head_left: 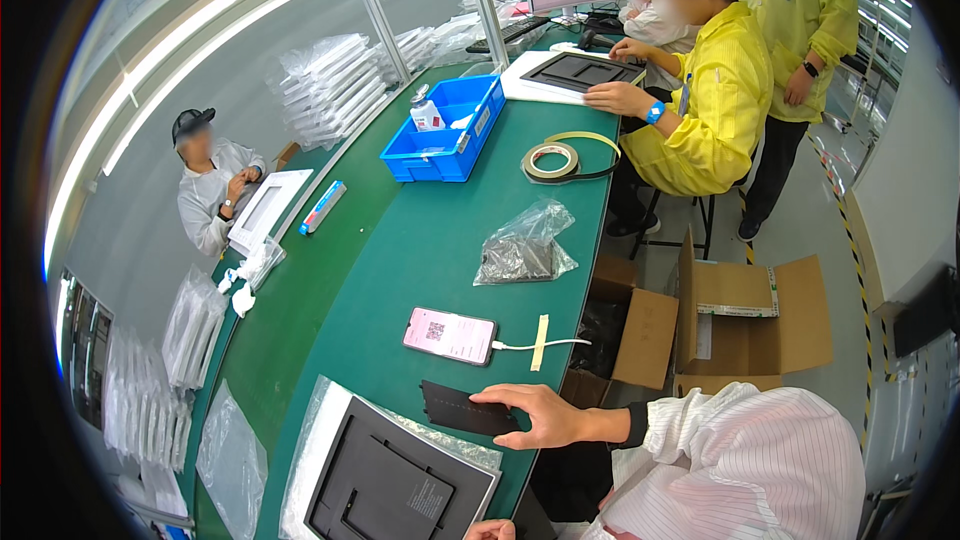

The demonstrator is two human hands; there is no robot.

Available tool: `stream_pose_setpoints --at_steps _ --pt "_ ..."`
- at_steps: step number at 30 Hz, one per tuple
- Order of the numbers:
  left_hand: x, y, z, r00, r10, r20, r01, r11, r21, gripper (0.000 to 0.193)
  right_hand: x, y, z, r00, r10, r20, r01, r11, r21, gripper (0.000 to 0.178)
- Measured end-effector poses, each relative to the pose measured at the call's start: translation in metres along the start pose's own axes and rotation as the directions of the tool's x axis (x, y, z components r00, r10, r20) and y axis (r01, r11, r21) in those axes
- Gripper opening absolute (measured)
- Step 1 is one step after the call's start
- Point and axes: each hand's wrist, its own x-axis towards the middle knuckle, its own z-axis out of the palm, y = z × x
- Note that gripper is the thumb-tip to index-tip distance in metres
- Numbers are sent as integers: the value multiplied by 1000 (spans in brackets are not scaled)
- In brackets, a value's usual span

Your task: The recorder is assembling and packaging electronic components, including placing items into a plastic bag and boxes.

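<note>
My right hand [540,416] reaches in over the table edge, thumb and fingers closed on a thin, flat black rectangular plate [458,408]. The plate hovers or rests just above the framed panel; I cannot tell if they touch. That panel [400,475] has a black back with a raised rectangular part and a white border, and lies on clear plastic wrap [308,440]. Only a small part of my left hand [490,531] shows at the lower edge, beside the panel's near corner; its fingers are mostly cut off.
A phone [450,336] with a white cable lies beyond the plate, near a tape strip [540,342]. Farther off are a bag of dark parts [525,245], tape rolls [550,162] and a blue bin [440,165]. Cardboard boxes [750,320] stand beside the table. Co-workers sit nearby.
</note>
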Motion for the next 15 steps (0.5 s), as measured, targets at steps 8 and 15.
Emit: stream_pose_setpoints --at_steps 8,15 --pt "1 -1 -1 1000 2 -4 -2 1000 5 8 1 0 1 1000 -1 -1 1 1000 4 58" --pt "1 -2 0 1000 -8 -14 8 1000 1 8 1 1 0 1000 1 0 -1 1000 4 58"
